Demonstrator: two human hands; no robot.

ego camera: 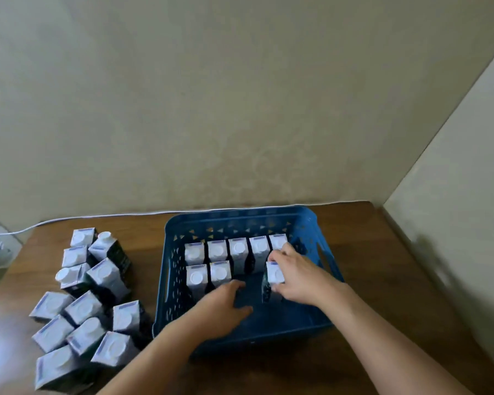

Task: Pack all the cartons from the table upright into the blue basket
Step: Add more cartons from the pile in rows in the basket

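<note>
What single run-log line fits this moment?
right hand grips carton | left hand empty inside blue basket | table cartons remaining

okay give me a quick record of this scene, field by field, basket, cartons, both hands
basket: blue basket on the wooden table
cartons in basket: eight upright; back row of five, two front left, one front right
cartons on table: cluster left of basket
right hand: grips the front-right carton
left hand: open, inside basket, holding nothing

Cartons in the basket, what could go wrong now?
The carton that the right hand grips stands alone, apart from the two beside it, so it might tip when let go. The left hand sits in the blue basket close to the front-row cartons and could bump them.
</note>
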